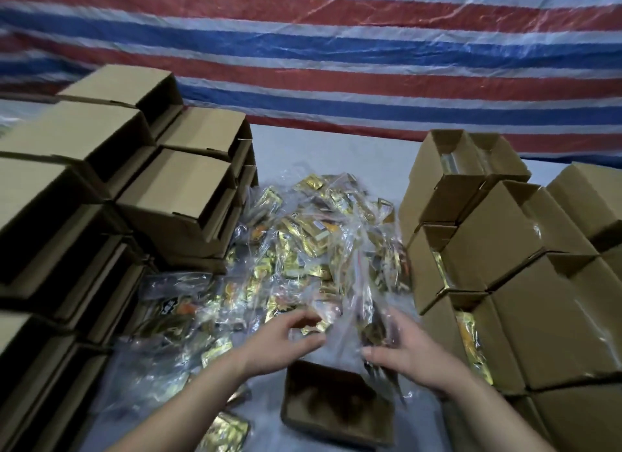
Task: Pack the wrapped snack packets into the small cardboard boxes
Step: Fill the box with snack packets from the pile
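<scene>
A heap of clear-wrapped gold and orange snack packets (313, 246) covers the middle of the table. An open small cardboard box (336, 408) stands at the near edge, below my hands, and looks empty inside. My left hand (286, 337) reaches into the near side of the heap, its fingers curled round a gold packet (313, 325). My right hand (400, 347) grips a clear-wrapped packet (377, 330) just above the open box's far right corner. The frame is blurred by motion.
Stacked empty cardboard boxes (175, 199) lie on their sides along the left. Boxes holding packets (471, 320) stand in stacks on the right. A striped red, white and blue tarp (336, 64) hangs behind the table. One loose gold packet (225, 431) lies at the near edge.
</scene>
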Demonstrator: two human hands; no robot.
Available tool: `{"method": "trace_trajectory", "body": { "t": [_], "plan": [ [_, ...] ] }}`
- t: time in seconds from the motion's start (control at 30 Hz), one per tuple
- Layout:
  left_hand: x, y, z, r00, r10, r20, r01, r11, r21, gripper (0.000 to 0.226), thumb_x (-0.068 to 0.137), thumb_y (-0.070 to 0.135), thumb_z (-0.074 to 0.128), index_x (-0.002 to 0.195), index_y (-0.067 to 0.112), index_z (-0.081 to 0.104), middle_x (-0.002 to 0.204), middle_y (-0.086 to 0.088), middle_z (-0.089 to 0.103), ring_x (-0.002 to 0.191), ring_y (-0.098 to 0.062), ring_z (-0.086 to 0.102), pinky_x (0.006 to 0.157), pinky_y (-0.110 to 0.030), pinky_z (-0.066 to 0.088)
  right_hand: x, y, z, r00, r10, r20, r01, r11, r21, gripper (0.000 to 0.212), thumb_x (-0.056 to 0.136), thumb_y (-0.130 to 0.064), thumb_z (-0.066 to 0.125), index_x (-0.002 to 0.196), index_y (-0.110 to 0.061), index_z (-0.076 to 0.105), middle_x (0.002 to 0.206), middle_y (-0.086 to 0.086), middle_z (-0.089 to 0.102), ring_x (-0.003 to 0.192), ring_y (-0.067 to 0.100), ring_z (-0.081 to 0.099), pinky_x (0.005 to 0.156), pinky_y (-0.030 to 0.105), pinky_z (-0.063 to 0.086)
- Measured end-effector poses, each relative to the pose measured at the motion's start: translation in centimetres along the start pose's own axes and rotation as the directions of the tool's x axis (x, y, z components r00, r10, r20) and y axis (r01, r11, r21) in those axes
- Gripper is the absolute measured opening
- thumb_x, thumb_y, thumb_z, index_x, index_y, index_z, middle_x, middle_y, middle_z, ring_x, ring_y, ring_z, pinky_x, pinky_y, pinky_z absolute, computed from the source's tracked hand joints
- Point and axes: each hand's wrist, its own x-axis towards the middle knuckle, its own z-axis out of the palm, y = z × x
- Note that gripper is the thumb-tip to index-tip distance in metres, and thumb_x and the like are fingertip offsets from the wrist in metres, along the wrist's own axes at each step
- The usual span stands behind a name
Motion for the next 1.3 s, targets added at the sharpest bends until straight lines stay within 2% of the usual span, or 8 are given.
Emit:
{"method": "trace_trajectory", "body": {
  "t": [0.2,0.33,0.77,0.83,0.87,0.9,1.07,1.3],
  "plan": [
    [-1.1,-7.9,2.1,0.967,-0.242,0.083,0.227,0.960,0.161,0.044,0.101,0.050,0.045,0.138,0.030,0.052,0.143,0.013,0.049,0.131,-0.007,0.046,0.105,-0.021,0.036,0.6,0.6,2.6,0.919,0.227,0.323,-0.019,0.842,-0.539,0.064,0.077,-0.051,0.074,0.134,-0.053,0.046,0.130,-0.038,0.049,0.111,-0.025,0.047,0.089,-0.001,0.035],
    [-1.4,-9.4,3.4,0.966,-0.259,0.022,0.257,0.964,0.070,0.038,0.098,0.060,0.035,0.108,0.042,0.068,0.118,0.019,0.064,0.109,-0.001,0.057,0.088,-0.015,0.041,1.9,2.8,5.2,0.858,0.325,0.397,0.070,0.692,-0.719,0.051,0.080,-0.047,0.068,0.127,-0.040,0.049,0.121,-0.012,0.063,0.107,0.011,0.060,0.085,0.024,0.048],
    [-1.5,-11.5,4.5,0.967,-0.253,0.011,0.254,0.967,-0.030,0.041,0.101,0.053,0.037,0.131,0.032,0.057,0.125,0.018,0.054,0.118,-0.005,0.050,0.103,-0.023,0.036,4.7,9.5,8.8,0.826,0.532,0.186,-0.125,0.496,-0.859,0.057,0.102,-0.029,0.046,0.155,-0.028,0.025,0.152,0.009,0.043,0.137,0.028,0.043,0.112,0.034,0.033],
    [-1.3,-11.4,5.0,0.971,-0.237,-0.030,0.238,0.971,0.017,0.033,0.103,0.051,0.037,0.122,0.037,0.058,0.121,0.016,0.059,0.112,-0.004,0.053,0.096,-0.021,0.040,4.8,11.8,7.3,0.876,0.434,0.211,-0.183,0.703,-0.687,0.057,0.108,-0.046,0.020,0.159,-0.021,0.015,0.145,-0.005,0.052,0.140,0.016,0.038,0.119,0.025,0.019],
    [-1.3,-11.2,5.3,0.973,-0.227,-0.043,0.229,0.973,0.040,0.028,0.103,0.050,0.037,0.117,0.038,0.058,0.120,0.014,0.062,0.109,-0.004,0.054,0.090,-0.016,0.041,4.6,12.0,7.6,0.692,0.628,0.355,-0.223,0.654,-0.723,0.070,0.102,-0.058,0.005,0.159,-0.016,0.007,0.128,-0.021,0.060,0.133,0.001,0.038,0.118,0.014,0.011],
    [-1.3,-11.1,5.5,0.975,-0.214,-0.052,0.217,0.974,0.060,0.028,0.103,0.048,0.036,0.118,0.038,0.059,0.121,0.013,0.062,0.108,-0.002,0.054,0.086,-0.011,0.039,4.9,10.9,8.1,0.895,0.392,0.212,-0.166,0.735,-0.657,0.084,0.093,-0.067,0.000,0.158,-0.014,0.004,0.115,-0.026,0.062,0.124,-0.008,0.037,0.112,0.004,0.009],
    [-1.2,-11.3,5.5,0.977,-0.184,-0.104,0.195,0.974,0.111,0.034,0.106,0.041,0.034,0.123,0.033,0.062,0.122,0.014,0.063,0.110,0.000,0.053,0.088,-0.015,0.038,4.5,9.4,9.4,0.805,0.554,0.213,-0.113,0.495,-0.861,0.070,0.091,-0.017,0.065,0.152,-0.027,0.033,0.146,0.005,0.051,0.132,0.027,0.049,0.110,0.033,0.038],
    [-1.0,-11.1,6.1,0.985,-0.118,-0.127,0.135,0.981,0.140,0.036,0.105,0.039,0.034,0.103,0.021,0.065,0.097,0.002,0.069,0.092,-0.011,0.062,0.084,-0.025,0.045,5.1,9.6,9.4,0.777,0.573,0.261,-0.155,0.576,-0.802,0.046,0.097,-0.049,0.040,0.120,-0.019,0.066,0.134,0.010,0.060,0.121,0.026,0.054,0.098,0.034,0.039]
  ]
}}
